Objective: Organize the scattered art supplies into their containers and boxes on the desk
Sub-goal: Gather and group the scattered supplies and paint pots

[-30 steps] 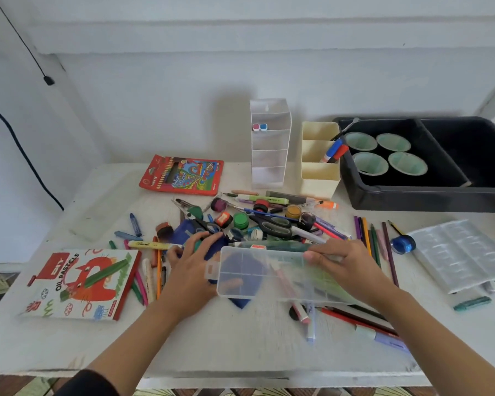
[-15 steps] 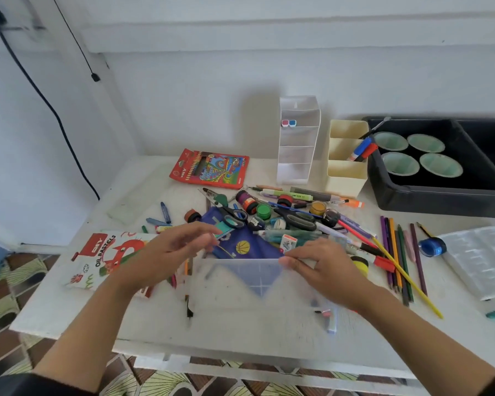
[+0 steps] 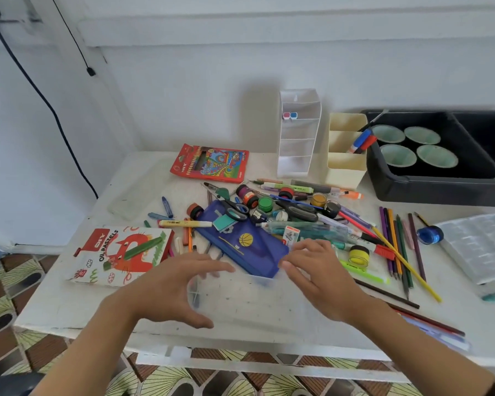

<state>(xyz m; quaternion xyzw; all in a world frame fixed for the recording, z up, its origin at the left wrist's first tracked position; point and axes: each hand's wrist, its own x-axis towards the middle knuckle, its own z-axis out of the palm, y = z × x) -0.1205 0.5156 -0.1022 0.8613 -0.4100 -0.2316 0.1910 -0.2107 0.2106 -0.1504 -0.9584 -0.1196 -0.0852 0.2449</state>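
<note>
Left hand (image 3: 169, 290) and right hand (image 3: 317, 275) both grasp a clear box (image 3: 249, 298) at the 6 o'clock edge of the desk (image 3: 69, 310). The left wraps its left end between thumb and curled fingers, and the right hooks bent fingers over its far right rim. The box is blurred, but it looks empty, so I judge the sorting has barely begun. From the head camera, a blue pencil case (image 3: 240, 241) lies just past the box toward 12 o'clock, its near corner touching or tucked under the box's far edge. Behind it sits the main heap: scissors (image 3: 297, 210), a green paint pot (image 3: 265, 204), other small pots, markers and pens, all loose. A yellow pot (image 3: 358, 254) rests just beside the right hand at 3 o'clock. Loose pencils (image 3: 395, 241) fan out at 4 o'clock, and crayons (image 3: 166, 207) are scattered at 10 o'clock. An oil pastel box (image 3: 120, 255) lies flat at 9 o'clock, a coloured pencil box (image 3: 209, 162) at 11. At 12 a white organiser (image 3: 297, 138) holds only two small items, and the cream holder (image 3: 346, 155) beside it holds a few markers. A black tray (image 3: 429, 187) at 2 o'clock carries four green cups (image 3: 397, 155), and a paint palette (image 3: 480, 247) sits at 3. Nearly everything remains to be put away.
</note>
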